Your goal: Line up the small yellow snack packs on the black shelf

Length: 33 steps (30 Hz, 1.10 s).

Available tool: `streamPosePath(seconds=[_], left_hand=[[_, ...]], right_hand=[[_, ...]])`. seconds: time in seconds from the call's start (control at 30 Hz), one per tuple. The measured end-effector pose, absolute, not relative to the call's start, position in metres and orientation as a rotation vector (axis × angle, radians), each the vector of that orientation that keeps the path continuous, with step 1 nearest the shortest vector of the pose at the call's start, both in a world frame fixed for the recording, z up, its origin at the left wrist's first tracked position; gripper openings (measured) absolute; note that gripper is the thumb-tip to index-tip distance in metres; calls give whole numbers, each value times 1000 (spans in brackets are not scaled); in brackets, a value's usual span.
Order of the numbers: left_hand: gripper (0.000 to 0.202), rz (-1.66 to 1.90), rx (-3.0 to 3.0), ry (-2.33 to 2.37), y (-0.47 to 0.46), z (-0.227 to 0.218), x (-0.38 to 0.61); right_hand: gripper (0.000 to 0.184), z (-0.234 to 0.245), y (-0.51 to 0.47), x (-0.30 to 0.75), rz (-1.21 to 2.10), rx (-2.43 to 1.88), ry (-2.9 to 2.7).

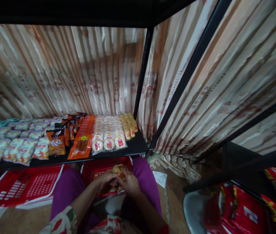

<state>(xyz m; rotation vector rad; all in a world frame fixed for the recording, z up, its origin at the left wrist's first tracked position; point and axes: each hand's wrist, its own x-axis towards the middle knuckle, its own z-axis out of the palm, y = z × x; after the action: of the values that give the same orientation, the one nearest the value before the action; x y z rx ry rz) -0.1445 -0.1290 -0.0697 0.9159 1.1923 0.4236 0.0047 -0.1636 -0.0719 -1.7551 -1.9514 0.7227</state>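
Observation:
Low in front of my body, above a red plastic basket (87, 166) between my knees, both hands meet at a small yellow snack packet (117, 169) with red print. My left hand (107, 178) pinches it from the left, fingers closed. On the other side, my right hand (130, 184) also has its fingers closed on it. More small packets partly show inside the basket beneath my hands. Similar yellow packets (128, 126) stand in rows at the shelf's right end. Beside them lie rows of round white wrapped cakes (109, 144).
On the black shelf (128, 151) are an orange flat packet (82, 143), black-and-orange snack bags (56, 143) and many white bags (25, 151). Another red basket (30, 185) stands lower left. Black posts (143, 74) rise before a curtain (91, 71). Red bags (245, 211) lie lower right.

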Motion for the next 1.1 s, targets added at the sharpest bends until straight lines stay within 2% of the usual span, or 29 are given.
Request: streamPosePath(seconds=[0.13, 0.33, 0.43, 0.53, 0.73, 1.1], left_hand=[[11, 453, 933, 1220, -129, -63, -139], [10, 545, 1018, 1246, -126, -53, -127], [4, 623, 1016, 1258, -124, -48, -119], [10, 700, 1009, 1296, -119, -46, -111], [12, 765, 1134, 1477, -108, -48, -95], [11, 797, 1437, 1542, -77, -36, -64]], right_hand=[[31, -72, -163, 6, 701, -1785, -1905], [34, -73, -160, 10, 684, -1736, -1874], [42, -78, -157, 13, 650, -1701, -1828], [48, -83, -154, 17, 598, -1700, -1790], [39, -80, -148, 25, 505, -1717, -1734], [39, -66, -121, 46, 434, -1719, -1548]])
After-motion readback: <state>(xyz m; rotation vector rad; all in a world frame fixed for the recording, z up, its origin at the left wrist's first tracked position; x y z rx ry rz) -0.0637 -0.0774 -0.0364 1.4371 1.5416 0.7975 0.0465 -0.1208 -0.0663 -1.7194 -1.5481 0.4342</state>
